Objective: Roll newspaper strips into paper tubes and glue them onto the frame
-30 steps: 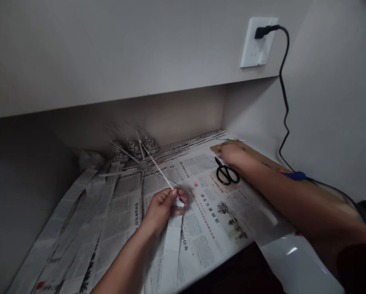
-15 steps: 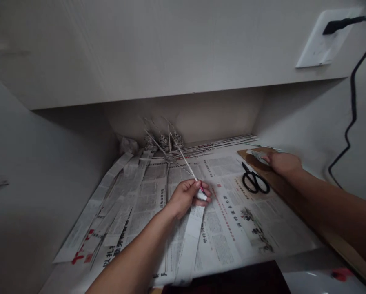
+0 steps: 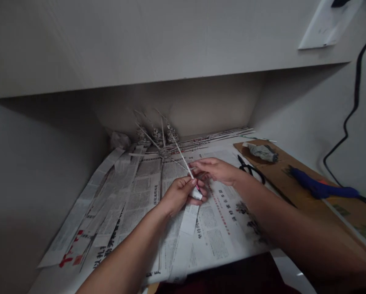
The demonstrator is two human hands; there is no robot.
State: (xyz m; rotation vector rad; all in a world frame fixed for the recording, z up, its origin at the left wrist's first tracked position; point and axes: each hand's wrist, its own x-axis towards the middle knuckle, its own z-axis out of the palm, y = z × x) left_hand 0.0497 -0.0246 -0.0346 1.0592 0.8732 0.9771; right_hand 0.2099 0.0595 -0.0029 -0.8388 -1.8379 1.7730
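My left hand (image 3: 183,194) pinches the lower end of a thin rolled paper stick (image 3: 184,159), where a newspaper strip (image 3: 187,228) runs down toward me. A small pink and dark patch shows between these fingers. My right hand (image 3: 215,169) is beside the stick, its fingers loosely bent and apart, with nothing visible in them; whether the fingertips touch the stick is unclear. Partly behind my right forearm lie black-handled scissors (image 3: 251,169). A crumpled grey-white bundle (image 3: 260,152) rests on the brown board (image 3: 277,167).
Newspaper sheets (image 3: 213,228) cover the surface, with long cut strips (image 3: 94,192) at left. Further back are several rolled paper sticks (image 3: 213,136) and small woven paper pieces (image 3: 172,134). A blue corded tool (image 3: 323,185) lies right. A low overhanging panel (image 3: 170,41) crosses above.
My right hand has let go of the crumpled bundle on the board and moved left to the paper stick. My left hand keeps its pinch. The view has shifted, showing the blue tool.
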